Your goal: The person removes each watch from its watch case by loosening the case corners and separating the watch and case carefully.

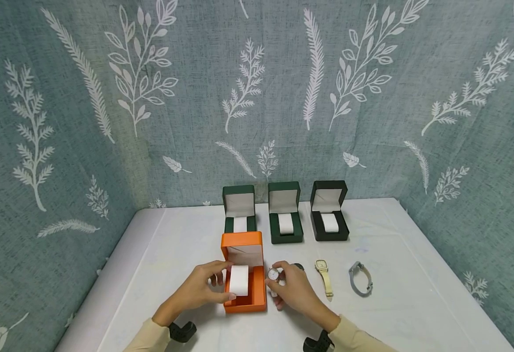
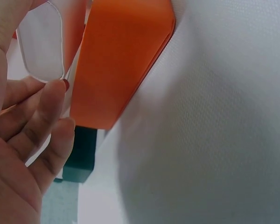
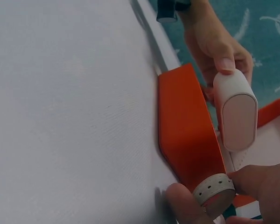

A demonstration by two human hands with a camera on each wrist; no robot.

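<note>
My left hand (image 1: 203, 284) pinches a white watch cushion (image 1: 239, 280) at its two ends, thumb at the near end and fingers at the far end. In the right wrist view the cushion (image 3: 239, 122) is raised above the open orange watch box (image 3: 189, 121). Close to the box's right side, my right hand (image 1: 295, 288) holds a wristwatch (image 1: 273, 274) with a round pale dial between thumb and fingers. The watch's white strap (image 3: 213, 186), with a row of holes, curves between the fingertips in the right wrist view.
Behind the orange box stand two open green watch boxes (image 1: 274, 230) and an open black one (image 1: 316, 235), each with a white cushion. A gold watch (image 1: 323, 274) and a grey-blue watch (image 1: 360, 279) lie to the right. A dark item (image 1: 299, 266) shows partly behind my right hand.
</note>
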